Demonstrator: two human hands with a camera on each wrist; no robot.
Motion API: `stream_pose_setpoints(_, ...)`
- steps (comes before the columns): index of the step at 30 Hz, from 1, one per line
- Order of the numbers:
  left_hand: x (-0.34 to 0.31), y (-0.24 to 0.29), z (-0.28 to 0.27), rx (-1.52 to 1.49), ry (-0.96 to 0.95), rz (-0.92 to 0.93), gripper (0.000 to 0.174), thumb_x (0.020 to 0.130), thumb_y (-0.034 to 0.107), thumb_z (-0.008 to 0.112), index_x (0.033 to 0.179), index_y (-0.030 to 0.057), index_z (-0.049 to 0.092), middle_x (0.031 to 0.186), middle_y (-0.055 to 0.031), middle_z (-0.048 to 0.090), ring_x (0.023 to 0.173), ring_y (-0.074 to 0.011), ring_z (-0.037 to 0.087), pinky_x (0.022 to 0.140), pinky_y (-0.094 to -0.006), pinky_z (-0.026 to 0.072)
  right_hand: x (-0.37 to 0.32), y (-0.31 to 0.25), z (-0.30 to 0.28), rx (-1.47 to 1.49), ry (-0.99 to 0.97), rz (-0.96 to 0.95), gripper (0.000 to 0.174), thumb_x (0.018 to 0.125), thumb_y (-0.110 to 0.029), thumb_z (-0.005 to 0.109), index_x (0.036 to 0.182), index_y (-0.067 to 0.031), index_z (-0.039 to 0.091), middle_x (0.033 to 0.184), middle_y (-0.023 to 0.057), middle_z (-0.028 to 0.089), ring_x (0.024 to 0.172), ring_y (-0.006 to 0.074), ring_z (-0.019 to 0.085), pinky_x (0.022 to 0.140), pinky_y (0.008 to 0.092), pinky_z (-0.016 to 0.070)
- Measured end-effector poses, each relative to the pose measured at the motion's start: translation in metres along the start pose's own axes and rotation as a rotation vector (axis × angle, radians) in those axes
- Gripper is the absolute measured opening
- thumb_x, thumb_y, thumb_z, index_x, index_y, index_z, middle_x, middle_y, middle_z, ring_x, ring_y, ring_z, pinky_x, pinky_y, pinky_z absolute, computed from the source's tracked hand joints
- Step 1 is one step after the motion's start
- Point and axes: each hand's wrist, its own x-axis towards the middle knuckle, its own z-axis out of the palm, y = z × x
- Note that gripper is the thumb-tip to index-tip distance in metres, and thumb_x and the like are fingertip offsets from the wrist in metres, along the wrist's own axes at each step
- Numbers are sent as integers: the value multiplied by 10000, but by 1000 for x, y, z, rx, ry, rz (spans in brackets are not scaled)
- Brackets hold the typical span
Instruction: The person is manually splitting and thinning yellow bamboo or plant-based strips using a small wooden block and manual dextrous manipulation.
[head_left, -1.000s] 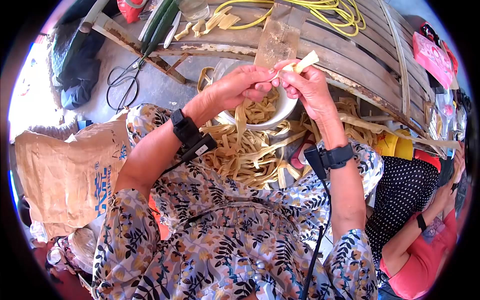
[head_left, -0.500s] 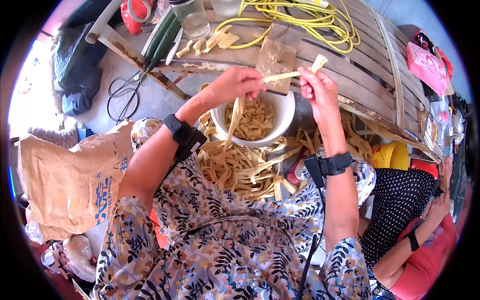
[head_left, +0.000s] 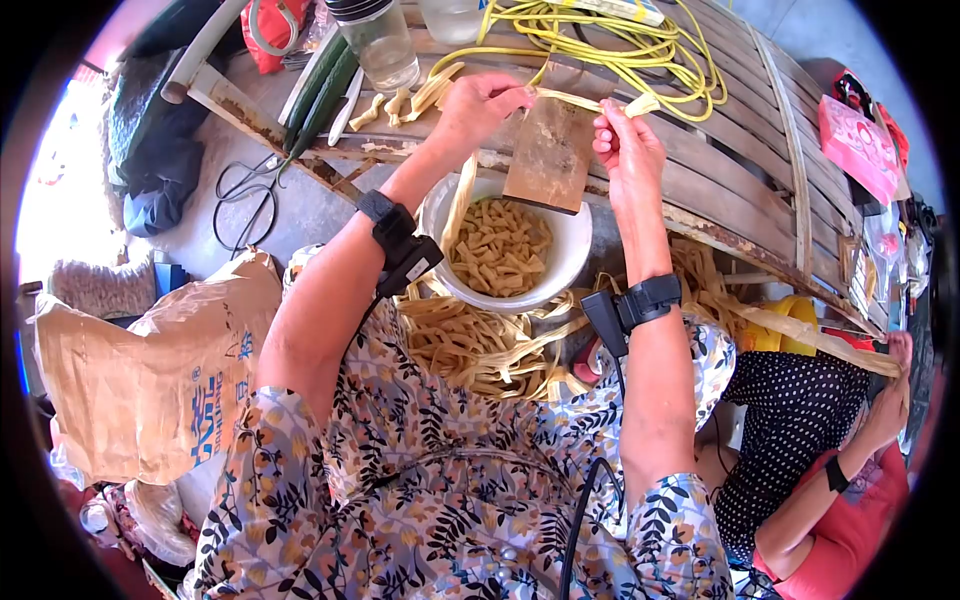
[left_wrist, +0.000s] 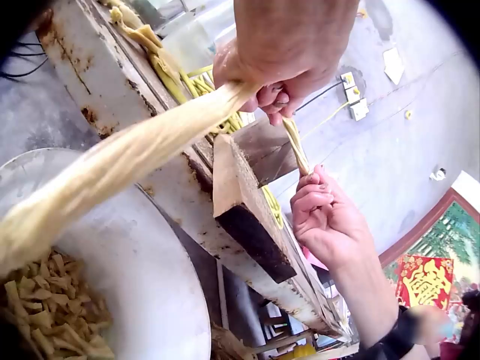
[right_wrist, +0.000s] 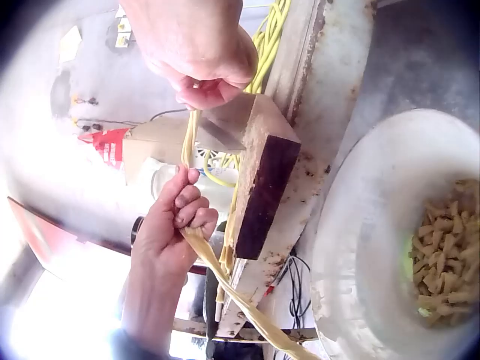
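Note:
A pale yellow strip [head_left: 570,98] is stretched between the two hands above a wooden board [head_left: 550,150] on the slatted bench. The left hand [head_left: 474,112] grips it, fingers curled, and a long tail [left_wrist: 127,157] hangs from that hand toward a white bucket [head_left: 575,245]. The right hand [head_left: 632,150] pinches the other side of the strip between thumb and fingers; a short end [head_left: 643,104] sticks out beyond. In the right wrist view the taut piece [right_wrist: 190,139] runs between both hands. Small cut or knotted pieces [head_left: 500,248] lie in the bucket.
More strips [head_left: 480,345] are heaped below the bucket. On the bench [head_left: 700,165] are a coiled yellow cord [head_left: 620,50], a jar [head_left: 385,50], green cucumbers [head_left: 322,95] and several short pieces. A paper sack [head_left: 150,370] stands left; another person [head_left: 830,510] sits right.
Both hands, close together at first, have moved apart and up over the board, with the strip drawn straight between them. The bucket's contents show more fully.

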Motion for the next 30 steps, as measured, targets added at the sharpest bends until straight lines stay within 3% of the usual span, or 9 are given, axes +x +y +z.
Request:
stream_pose_setpoints(9,5,-5,5,-3,27,-10,140,792,190,585,794,69,656,636,68,522,561,-16,385,502,-181,309,7,5,-3,18,18,-1,114,773,-93,643,758,3,583,678,63,577,521,63,478,435,171,397)
stream_pose_setpoints(14,2,-39,8,247,144,-17,131,790,178,590,802,67,658,580,73,473,547,-19,386,504,-180,315,11,17,-15,-324,114,-22,156,774,-130,649,755,12,588,656,49,572,486,50,451,423,169,371)
stream_pose_setpoints(16,-8,-23,-2,157,116,-60,137,795,181,587,797,63,657,582,67,462,553,-18,391,502,-185,318,3,11,-20,-402,164,-55,166,786,-144,635,754,13,590,655,60,587,491,62,473,422,174,374)
stream_pose_setpoints(22,-41,1,-18,-400,-260,-199,149,867,142,499,912,36,594,719,43,495,644,-23,411,571,-170,334,-51,-19,-3,-439,-220,164,258,845,-253,568,858,0,616,672,36,594,507,45,476,455,173,392)
stream_pose_setpoints(24,-52,10,-15,-310,-285,-188,139,867,150,503,869,36,582,715,42,510,627,-23,414,569,-166,344,-70,-11,-4,-563,-291,234,294,862,-291,540,871,-7,616,682,37,602,531,46,505,482,166,404)
stream_pose_setpoints(25,-58,12,-15,-266,-295,-183,140,867,155,504,848,36,576,713,41,518,618,-23,415,568,-163,349,-77,-1,-8,-690,-286,258,264,848,-287,554,860,-31,620,688,66,615,531,110,539,503,217,424)
stream_pose_setpoints(27,-64,9,-16,-144,-304,-116,94,859,125,516,899,52,558,704,17,564,580,-19,434,531,-164,370,-91,1,-16,-1162,-397,-253,205,818,-268,577,846,-70,618,702,95,613,563,204,560,536,292,437)
stream_pose_setpoints(29,-74,16,-7,19,-281,-81,100,853,102,522,941,66,552,701,0,583,566,-17,444,507,-169,375,-98,-21,-9,-1587,-190,-378,182,784,-264,597,858,-98,615,717,104,599,623,270,560,578,339,439)
stream_pose_setpoints(30,-79,14,0,47,-259,-77,135,830,68,538,964,87,543,707,-22,599,597,-30,494,511,-202,415,-96,-23,-11,-1425,-107,-580,180,791,-270,586,843,-100,618,719,102,595,645,269,560,576,334,440)
